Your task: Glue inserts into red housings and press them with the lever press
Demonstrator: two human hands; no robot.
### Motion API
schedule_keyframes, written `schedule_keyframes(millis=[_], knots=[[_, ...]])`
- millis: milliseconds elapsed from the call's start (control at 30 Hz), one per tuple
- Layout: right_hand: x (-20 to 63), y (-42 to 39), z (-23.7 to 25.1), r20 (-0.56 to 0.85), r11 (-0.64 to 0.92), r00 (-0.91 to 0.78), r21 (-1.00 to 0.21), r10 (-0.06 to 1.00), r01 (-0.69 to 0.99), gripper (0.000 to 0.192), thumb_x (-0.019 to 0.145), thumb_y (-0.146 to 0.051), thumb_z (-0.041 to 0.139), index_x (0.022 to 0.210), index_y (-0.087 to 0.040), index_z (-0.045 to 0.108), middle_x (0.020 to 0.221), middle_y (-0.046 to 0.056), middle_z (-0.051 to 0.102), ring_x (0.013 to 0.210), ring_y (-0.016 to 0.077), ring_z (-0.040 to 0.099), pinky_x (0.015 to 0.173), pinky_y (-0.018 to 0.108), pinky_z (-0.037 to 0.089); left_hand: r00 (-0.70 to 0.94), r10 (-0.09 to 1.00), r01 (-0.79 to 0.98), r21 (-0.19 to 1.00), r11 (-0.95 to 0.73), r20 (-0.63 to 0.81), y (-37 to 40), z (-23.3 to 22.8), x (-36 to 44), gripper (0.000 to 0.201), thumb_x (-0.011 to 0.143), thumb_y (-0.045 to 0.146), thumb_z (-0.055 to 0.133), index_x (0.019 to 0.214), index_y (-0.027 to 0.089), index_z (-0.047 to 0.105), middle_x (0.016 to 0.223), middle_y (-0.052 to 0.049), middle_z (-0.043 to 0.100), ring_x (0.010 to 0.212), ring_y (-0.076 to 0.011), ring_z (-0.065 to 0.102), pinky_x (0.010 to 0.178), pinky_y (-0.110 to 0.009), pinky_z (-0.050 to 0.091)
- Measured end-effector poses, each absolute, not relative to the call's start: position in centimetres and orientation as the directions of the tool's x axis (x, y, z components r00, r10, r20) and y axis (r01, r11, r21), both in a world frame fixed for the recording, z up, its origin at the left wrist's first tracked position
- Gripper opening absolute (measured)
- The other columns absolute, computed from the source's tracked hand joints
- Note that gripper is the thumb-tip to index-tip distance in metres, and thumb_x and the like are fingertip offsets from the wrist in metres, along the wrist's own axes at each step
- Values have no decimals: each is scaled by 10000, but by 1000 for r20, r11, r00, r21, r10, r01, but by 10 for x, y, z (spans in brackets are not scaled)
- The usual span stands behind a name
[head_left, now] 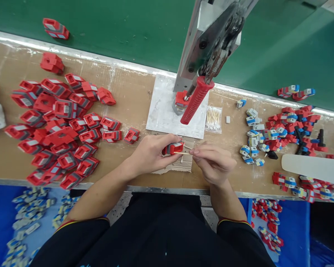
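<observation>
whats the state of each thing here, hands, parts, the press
left hand: shut on red part
right hand: pinching cotton swab, tip at the part
press lever: untouched, red grip angled down
swab pack: lying flat beside the press plate
red pile: loose, on the left
</observation>
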State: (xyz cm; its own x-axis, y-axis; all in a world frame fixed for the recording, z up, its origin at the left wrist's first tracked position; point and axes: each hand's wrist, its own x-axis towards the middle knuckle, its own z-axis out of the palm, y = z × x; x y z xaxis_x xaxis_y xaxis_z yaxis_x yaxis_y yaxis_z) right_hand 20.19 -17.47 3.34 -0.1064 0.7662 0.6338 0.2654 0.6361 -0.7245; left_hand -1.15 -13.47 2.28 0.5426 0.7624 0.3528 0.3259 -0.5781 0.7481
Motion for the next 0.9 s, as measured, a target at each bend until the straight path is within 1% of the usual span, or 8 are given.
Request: schedule_keyframes(millis=[267, 500, 533, 600, 700, 767, 833, 900], knots=[[208, -174, 34, 650, 643, -126, -669, 750, 374, 384, 907, -22, 711, 1180, -282, 781, 896, 29, 848, 721, 179, 800, 621, 297, 648, 527, 769, 344, 736, -583, 362, -133, 25, -14, 198, 960, 342, 738, 1083, 197, 684, 876, -21, 807, 716, -154, 758, 677, -224, 551], [230, -175, 40, 665, 655, -108, -670, 739, 350, 357, 931, -72, 712, 1205, -290, 778, 870, 29, 827, 697, 178, 762, 599, 309, 607, 509, 785, 329, 763, -557, 354, -131, 29, -17, 198, 945, 329, 763, 1069, 190, 693, 884, -26, 809, 728, -154, 763, 684, -218, 556], [233, -174, 41, 649, 657, -161, -663, 743, 359, 342, 935, -78, 712, 1200, -285, 775, 875, 30, 822, 696, 175, 750, 598, 308, 599, 504, 790, 325, 770, -549, 351, -130, 30, -18, 199, 947, 331, 764, 1068, 189, 695, 886, -27, 809, 727, -151, 761, 689, -217, 559], [231, -172, 39, 570, 668, -349, -616, 744, 418, 284, 949, -80, 694, 1167, -246, 770, 906, 45, 820, 718, 173, 734, 615, 308, 595, 493, 804, 328, 786, -525, 332, -127, 31, -20, 209, 954, 353, 759, 1072, 190, 702, 915, -34, 815, 743, -151, 763, 710, -219, 573], [223, -169, 33, 401, 714, -597, -484, 695, 505, 197, 997, -95, 624, 1107, -185, 761, 977, 73, 823, 794, 185, 730, 670, 318, 604, 462, 835, 362, 796, -486, 300, -124, 33, -25, 258, 947, 412, 760, 1088, 199, 722, 912, -36, 817, 729, -158, 752, 694, -237, 583], [228, -167, 31, 350, 732, -664, -497, 661, 466, 167, 1029, -190, 626, 1139, -180, 750, 1051, 82, 813, 891, 191, 737, 748, 322, 619, 425, 862, 385, 807, -447, 275, -121, 33, -28, 291, 937, 439, 763, 1111, 207, 736, 896, -32, 812, 720, -164, 743, 676, -250, 582], [250, -165, 32, 370, 671, -585, -580, 722, 463, 229, 1034, -346, 653, 1208, -223, 737, 1111, 71, 787, 971, 195, 729, 811, 330, 620, 392, 888, 376, 839, -394, 241, -119, 32, -30, 298, 931, 447, 765, 1122, 220, 745, 928, -31, 812, 764, -172, 752, 710, -265, 594], [286, -161, 37, 426, 512, -296, -604, 855, 611, 266, 1034, -421, 633, 1234, -275, 732, 1113, 58, 761, 986, 207, 707, 829, 359, 605, 367, 907, 317, 889, -330, 205, -118, 30, -30, 287, 927, 437, 770, 1130, 235, 750, 990, -34, 813, 837, -178, 767, 777, -282, 614]])
